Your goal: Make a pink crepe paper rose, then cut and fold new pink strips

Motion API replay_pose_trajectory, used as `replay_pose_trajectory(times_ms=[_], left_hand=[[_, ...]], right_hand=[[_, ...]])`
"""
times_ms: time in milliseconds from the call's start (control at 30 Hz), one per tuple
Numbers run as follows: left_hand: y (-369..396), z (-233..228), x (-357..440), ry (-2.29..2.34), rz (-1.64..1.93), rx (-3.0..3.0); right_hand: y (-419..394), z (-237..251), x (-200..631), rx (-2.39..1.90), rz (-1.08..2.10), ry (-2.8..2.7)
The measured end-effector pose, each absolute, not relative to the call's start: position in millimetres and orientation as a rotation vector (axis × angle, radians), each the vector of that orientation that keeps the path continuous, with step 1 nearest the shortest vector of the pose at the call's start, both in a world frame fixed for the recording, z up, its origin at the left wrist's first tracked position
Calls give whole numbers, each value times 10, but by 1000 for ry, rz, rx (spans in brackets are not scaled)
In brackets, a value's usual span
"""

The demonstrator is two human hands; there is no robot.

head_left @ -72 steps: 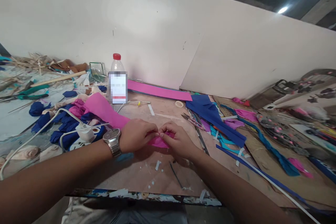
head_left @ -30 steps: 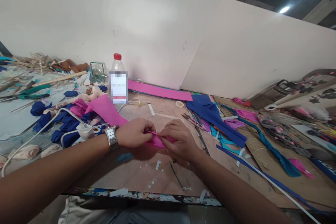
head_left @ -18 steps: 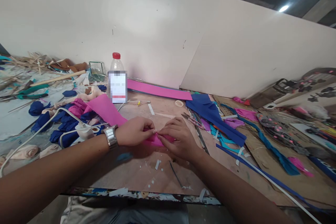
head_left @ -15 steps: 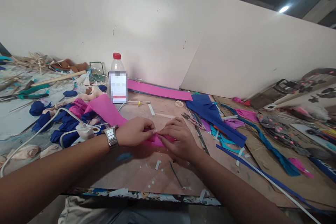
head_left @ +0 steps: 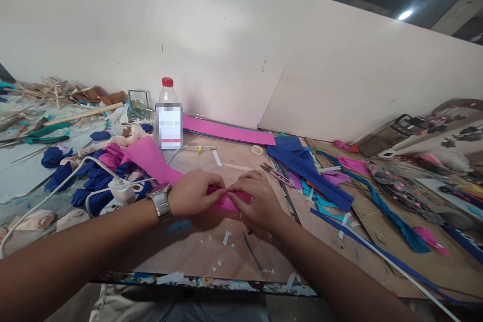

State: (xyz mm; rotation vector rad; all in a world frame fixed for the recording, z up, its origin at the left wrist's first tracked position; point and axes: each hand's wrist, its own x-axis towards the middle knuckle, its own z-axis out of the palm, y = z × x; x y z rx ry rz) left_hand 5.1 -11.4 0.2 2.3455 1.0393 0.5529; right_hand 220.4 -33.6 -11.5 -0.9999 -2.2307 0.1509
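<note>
Head view looks down on a cluttered desk (head_left: 211,246), where both hands meet over a pink foam strip (head_left: 151,158) near the middle of the near edge. The left hand (head_left: 194,193), a metal watch (head_left: 161,202) on its wrist, has its fingers curled tight and pinching the strip's near end. The right hand (head_left: 254,201) touches it fingertip to fingertip, its fingers also closed on the same pink piece, which shows between them. The strip runs from the hands up and left toward a pile of blue and pink foam flowers (head_left: 94,173). Far behind stands a plastic bottle (head_left: 168,115) with a red cap, beside a long pink sheet (head_left: 230,132). To the right lie small scissors (head_left: 277,173) and a folded blue sheet (head_left: 302,161)
</note>
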Motion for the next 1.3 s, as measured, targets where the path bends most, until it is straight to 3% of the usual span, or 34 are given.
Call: replay_pose_trajectory(times_ms=[733, 900, 1067, 1300], left_hand=[[-159, -98, 82, 1101, 596, 2765], [-154, -131, 81, 1050, 634, 2804], [-141, -153, 75, 1037, 684, 2805], [-154, -120, 72, 1041, 579, 2779]], right_hand=[[-333, -85, 2161, -1208, 612, -2042], [-323, -74, 2164, -1197, 882, -1974], [-269, -100, 2197, -1227, 1412, -1682], [-253, -94, 2209, -1217, 1488, -1665]])
